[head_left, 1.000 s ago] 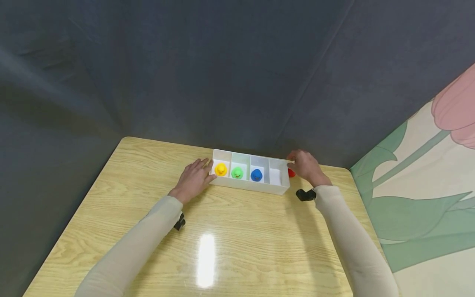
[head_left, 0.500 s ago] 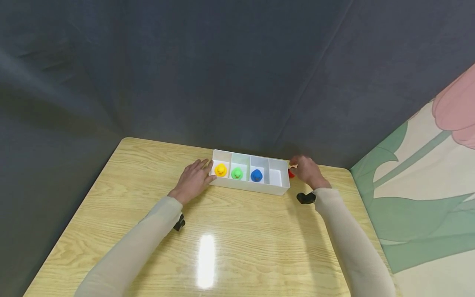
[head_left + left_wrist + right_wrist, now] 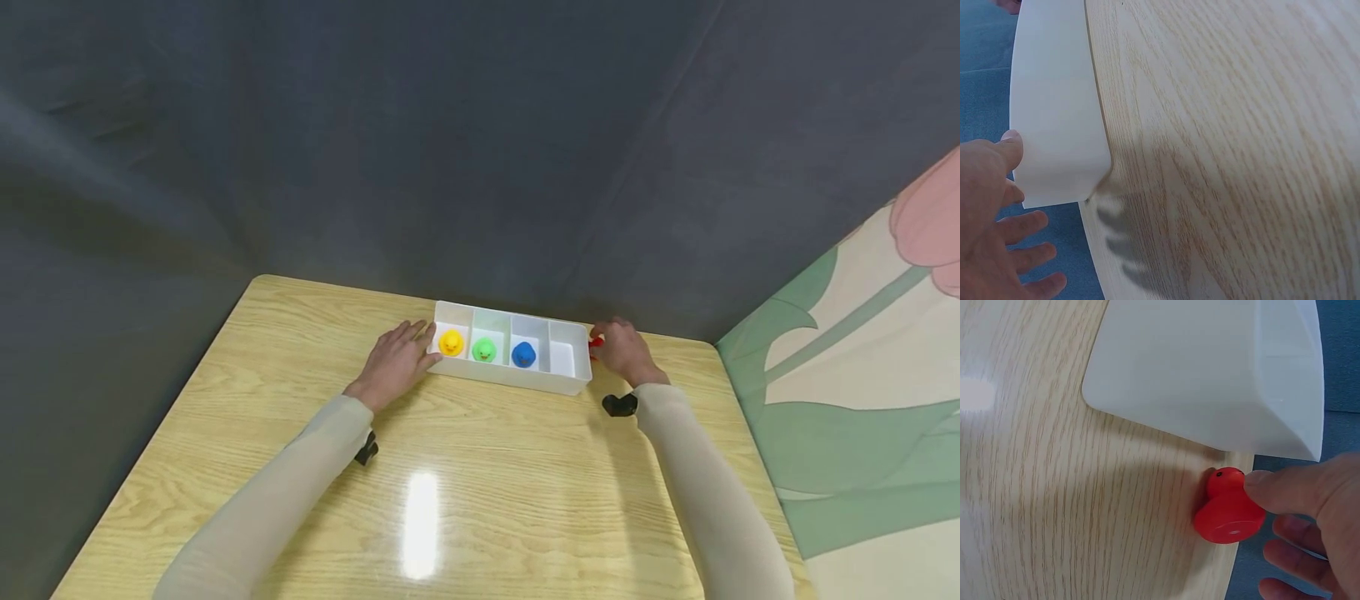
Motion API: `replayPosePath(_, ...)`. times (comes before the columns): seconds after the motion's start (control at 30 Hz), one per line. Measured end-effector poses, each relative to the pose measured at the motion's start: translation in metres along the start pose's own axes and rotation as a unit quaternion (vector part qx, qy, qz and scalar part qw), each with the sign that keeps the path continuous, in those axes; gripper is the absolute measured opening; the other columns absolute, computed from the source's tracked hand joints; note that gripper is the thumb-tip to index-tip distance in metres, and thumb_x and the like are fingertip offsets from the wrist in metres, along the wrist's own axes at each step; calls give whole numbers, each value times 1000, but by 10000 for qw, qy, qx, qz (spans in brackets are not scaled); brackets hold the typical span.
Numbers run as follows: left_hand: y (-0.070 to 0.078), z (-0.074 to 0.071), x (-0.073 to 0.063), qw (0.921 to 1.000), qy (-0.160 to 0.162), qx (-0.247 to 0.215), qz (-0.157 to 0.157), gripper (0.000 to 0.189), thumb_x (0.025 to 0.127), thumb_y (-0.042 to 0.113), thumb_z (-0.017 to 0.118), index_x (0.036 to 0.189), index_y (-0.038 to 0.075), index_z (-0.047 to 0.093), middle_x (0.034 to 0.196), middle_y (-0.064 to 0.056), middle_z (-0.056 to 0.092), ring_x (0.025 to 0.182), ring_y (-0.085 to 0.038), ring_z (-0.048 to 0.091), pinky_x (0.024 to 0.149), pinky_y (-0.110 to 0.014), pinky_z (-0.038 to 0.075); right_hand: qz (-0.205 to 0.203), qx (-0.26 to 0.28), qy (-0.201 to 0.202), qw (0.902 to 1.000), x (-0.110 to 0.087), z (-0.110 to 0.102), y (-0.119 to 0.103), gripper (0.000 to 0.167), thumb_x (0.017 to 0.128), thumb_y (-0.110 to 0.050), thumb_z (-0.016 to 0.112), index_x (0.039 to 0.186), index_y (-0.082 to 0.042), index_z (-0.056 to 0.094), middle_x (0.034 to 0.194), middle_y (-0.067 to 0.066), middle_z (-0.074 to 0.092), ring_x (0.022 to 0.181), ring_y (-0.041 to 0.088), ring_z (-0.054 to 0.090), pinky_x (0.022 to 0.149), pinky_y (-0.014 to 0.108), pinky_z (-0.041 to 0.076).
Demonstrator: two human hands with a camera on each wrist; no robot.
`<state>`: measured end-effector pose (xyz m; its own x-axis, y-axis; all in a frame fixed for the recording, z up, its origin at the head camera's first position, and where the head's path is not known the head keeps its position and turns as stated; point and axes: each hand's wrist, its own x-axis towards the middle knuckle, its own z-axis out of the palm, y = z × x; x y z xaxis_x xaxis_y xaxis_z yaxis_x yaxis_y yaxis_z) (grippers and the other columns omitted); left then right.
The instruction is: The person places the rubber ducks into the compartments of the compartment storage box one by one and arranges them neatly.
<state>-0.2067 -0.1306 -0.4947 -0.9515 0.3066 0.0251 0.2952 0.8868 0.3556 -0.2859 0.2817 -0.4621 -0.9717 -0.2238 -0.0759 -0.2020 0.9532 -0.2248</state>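
Note:
A long white divided box [image 3: 510,377] lies near the table's far edge. A yellow rubber duck [image 3: 451,342], a green one [image 3: 484,350] and a blue one [image 3: 523,354] each sit in a compartment; the rightmost compartment has none. My left hand [image 3: 393,364] rests its thumb and forefinger at the box's left end, the other fingers spread loosely [image 3: 1029,257]. Just off the right end, my right hand [image 3: 624,352] pinches a red rubber duck [image 3: 1229,515]. Its thumb lies on the duck's neck, and the fingers behind are partly hidden. The duck is tipped, its base showing in the right wrist view.
The wooden table [image 3: 487,483] ends just behind the box, where a dark curtain [image 3: 450,150] hangs. On the right stands a panel printed with flowers [image 3: 877,375]. A bright light reflection lies on the tabletop.
My right hand has lowered slightly toward me and closed over the red duck, covering more of it. The left hand stays at the box end. The head view has shifted a little.

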Motion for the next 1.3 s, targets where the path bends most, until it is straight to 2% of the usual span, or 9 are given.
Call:
replayPosePath(0.27,0,1,3,10000,-17,-42,-9,67,112,46,51,165,6,37,172,-21,37,160,-47,35,129,-63,34,-52,-122,52,9999,3,4,5,30,92,-10,76,117,6,74,117,28,68,113,48,63,93,62,58)
replayPosePath(0.6,3,-1,2,9999,-72,-69,-116,68,112,46,50,166,7,37,173,-19,36,161,-46,33,130,-63,33,104,-342,-140,9993,5,9,3,35,96,-10,71,126,7,69,123,30,66,115,48,62,96,65,58)
replayPosePath(0.83,4,-1,1,9997,-135,-94,-158,68,113,47,49,166,7,36,174,-19,34,161,-45,33,130,-64,32,95,-433,-107,9990,7,14,2,28,94,-8,67,120,3,71,116,28,65,110,47,62,89,65,58)
replayPosePath(1.03,3,0,1,9997,-153,-77,-200,68,113,47,49,167,7,35,174,-18,34,161,-45,32,130,-64,32,46,-506,-85,9987,8,17,4,28,93,-13,70,116,1,73,113,27,65,108,48,63,87,66,59)
replayPosePath(1.3,3,0,1,9996,-174,-84,-217,69,113,47,48,167,7,34,174,-18,34,162,-44,32,130,-64,32,105,-549,-211,9982,8,21,10,36,95,-23,70,122,1,73,113,26,65,106,44,63,89,66,58)
